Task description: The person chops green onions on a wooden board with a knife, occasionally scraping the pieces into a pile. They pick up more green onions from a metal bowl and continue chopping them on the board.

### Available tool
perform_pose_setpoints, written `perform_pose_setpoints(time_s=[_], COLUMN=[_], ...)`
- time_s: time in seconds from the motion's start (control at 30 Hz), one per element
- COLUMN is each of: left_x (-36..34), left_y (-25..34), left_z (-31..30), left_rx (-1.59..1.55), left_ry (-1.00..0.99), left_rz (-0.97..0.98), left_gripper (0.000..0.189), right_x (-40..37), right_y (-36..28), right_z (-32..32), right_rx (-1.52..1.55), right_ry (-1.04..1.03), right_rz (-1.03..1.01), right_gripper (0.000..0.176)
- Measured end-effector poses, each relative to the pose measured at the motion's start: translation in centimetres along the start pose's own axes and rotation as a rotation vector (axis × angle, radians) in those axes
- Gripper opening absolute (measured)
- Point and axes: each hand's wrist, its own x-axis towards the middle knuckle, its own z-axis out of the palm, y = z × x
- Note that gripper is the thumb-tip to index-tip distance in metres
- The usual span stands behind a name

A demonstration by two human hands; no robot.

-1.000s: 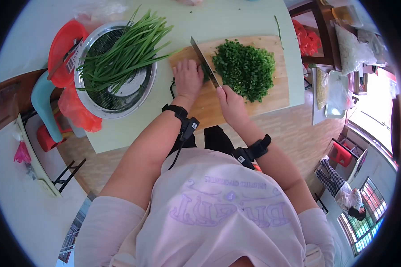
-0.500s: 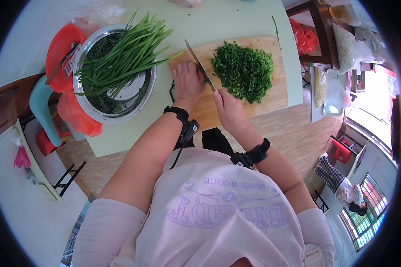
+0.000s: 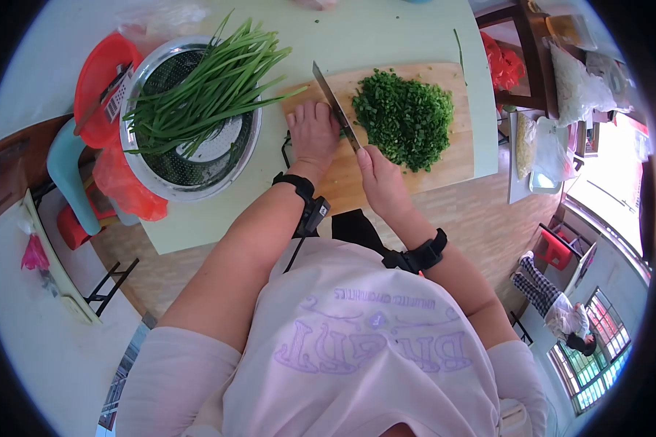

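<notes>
My right hand [image 3: 381, 180] is closed around the handle of a kitchen knife [image 3: 335, 105], whose blade points away from me over the wooden cutting board [image 3: 346, 191]. Just left of the blade, my left hand [image 3: 313, 135] presses down on the board with curled fingers. A little green shows between it and the blade, the cut end of chives mostly hidden under the hand. Right of the knife lies a heap of chopped chives [image 3: 404, 119]. Long whole chives [image 3: 211, 84] lie across a metal colander [image 3: 254, 146] at the left, some tips reaching toward the board.
A red basin [image 3: 87, 120] and a red plastic bag [image 3: 127, 186] sit beyond the colander, near a blue stool [image 3: 69, 175]. One loose chive [image 3: 459, 47] lies at the pale table's right edge. Another person [image 3: 561, 313] stands in the room at far right.
The view has shifted slightly, so the board and hands appear a little further right. Both hands keep their hold, and the knife stays beside my left hand.
</notes>
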Motion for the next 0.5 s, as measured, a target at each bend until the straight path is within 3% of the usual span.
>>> perform_pose_setpoints(time_s=[0.5], left_x=[0.11], left_y=[-0.03], left_z=[-0.14], left_rx=[-0.008], left_ry=[-0.024], left_rz=[0.001], left_gripper=[0.011], right_x=[0.12], right_y=[0.38], right_z=[0.86], right_rx=[-0.114], right_ry=[0.004], right_rz=[-0.055], right_gripper=[0.034])
